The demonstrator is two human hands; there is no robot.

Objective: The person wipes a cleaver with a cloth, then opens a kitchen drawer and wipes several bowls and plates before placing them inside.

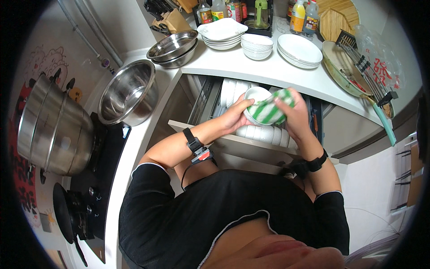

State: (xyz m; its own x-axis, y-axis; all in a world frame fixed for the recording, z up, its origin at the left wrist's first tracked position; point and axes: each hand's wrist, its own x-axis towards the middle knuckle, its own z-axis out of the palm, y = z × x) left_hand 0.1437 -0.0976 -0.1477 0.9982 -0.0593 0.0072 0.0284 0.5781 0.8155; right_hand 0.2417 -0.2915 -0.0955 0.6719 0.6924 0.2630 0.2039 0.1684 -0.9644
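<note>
My left hand (236,116) holds a small white bowl (256,94) by its left side, above an open drawer (188,127). Bunched in my right hand (295,112) is a green-and-white striped cloth (268,109), which lies against the bowl's rim and outer side. Below the hands, white bowls (257,133) stand on edge in a row in the drawer. Further back in it are upright white dishes (231,90). On the white counter behind stand a stack of white bowls (257,47), white plates (299,50) and square-edged white dishes (222,33).
Steel basins (129,92) and steel bowls (173,47) stand at the left counter corner. A steamer pot (55,127) and a black frying pan (63,213) are over the hob. At right lie a light green pan (344,69) and a metal rack (368,72). Bottles (298,16) stand behind.
</note>
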